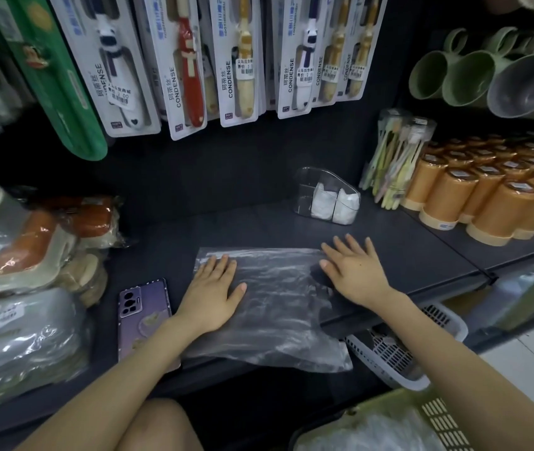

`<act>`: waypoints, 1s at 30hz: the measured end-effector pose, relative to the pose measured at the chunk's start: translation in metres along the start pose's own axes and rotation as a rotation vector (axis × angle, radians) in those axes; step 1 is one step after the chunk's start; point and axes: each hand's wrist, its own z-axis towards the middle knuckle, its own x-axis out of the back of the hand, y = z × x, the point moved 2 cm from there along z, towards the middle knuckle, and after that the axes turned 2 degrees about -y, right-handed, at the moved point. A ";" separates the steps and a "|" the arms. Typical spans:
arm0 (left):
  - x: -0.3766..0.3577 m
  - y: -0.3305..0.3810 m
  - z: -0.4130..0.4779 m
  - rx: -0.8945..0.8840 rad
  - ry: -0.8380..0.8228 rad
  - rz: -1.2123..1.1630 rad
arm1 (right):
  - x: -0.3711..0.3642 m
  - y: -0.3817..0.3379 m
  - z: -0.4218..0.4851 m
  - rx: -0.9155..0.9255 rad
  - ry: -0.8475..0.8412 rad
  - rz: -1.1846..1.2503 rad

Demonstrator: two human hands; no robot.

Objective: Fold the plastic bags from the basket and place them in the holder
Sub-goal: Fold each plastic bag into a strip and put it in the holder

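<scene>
The plastic bag (275,288), at frame centre on the shelf (405,249), was pressed flat by the left hand (213,288) and right hand (353,271), fingers straight, hands apart; flattening was judged in hand, and a fold was required before transfer to the holder (327,196).

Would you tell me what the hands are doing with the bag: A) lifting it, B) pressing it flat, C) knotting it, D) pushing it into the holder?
B: the left hand and right hand rest with straight fingers at the two ends of the bag, which lies spread on the shelf, apart from the holder.
</scene>
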 end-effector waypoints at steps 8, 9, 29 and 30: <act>0.015 0.008 0.024 0.178 0.078 -0.364 | -0.002 -0.056 -0.080 0.188 0.384 0.329; 0.017 0.009 0.024 0.186 0.093 -0.433 | -0.006 -0.055 -0.086 0.223 0.369 0.265; 0.000 0.019 -0.029 -0.075 -0.068 -0.048 | 0.021 0.009 -0.042 0.506 0.577 -0.030; -0.001 0.016 -0.029 -0.095 -0.069 -0.045 | 0.021 0.019 -0.044 0.497 0.559 -0.049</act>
